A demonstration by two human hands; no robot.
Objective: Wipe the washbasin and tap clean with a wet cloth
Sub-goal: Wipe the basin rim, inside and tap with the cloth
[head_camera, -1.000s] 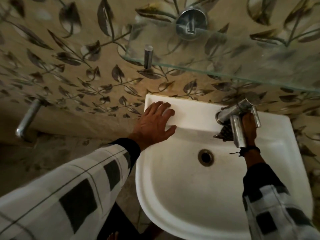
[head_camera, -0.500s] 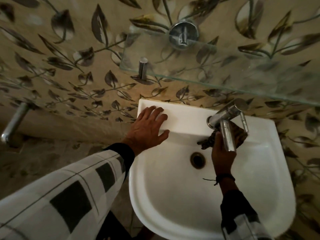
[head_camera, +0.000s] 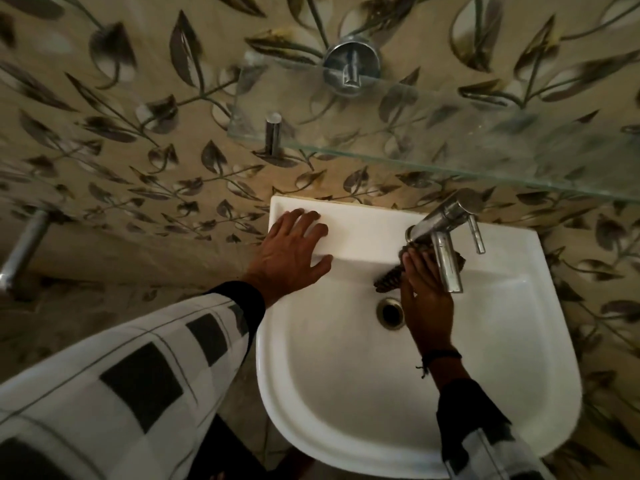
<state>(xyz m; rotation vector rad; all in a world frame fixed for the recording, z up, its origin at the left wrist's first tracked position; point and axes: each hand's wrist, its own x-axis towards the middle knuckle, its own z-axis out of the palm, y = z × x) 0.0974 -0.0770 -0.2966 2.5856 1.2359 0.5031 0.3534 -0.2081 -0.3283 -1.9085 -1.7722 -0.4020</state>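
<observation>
1. Pressing the cloth flat-fingered against the basin wall under the tap, the right hand has dropped from the tap's base
2. Left hand stays spread on the ledge, well apart from the right, holding nothing
3. Cloth lies under the right hand, just beyond the drain
4. Judging by this, tap wiping gives way to the bowl; the near bowl below both wrists looks not yet reached

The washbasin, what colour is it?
The washbasin is plain white; the head view shows it.
</observation>
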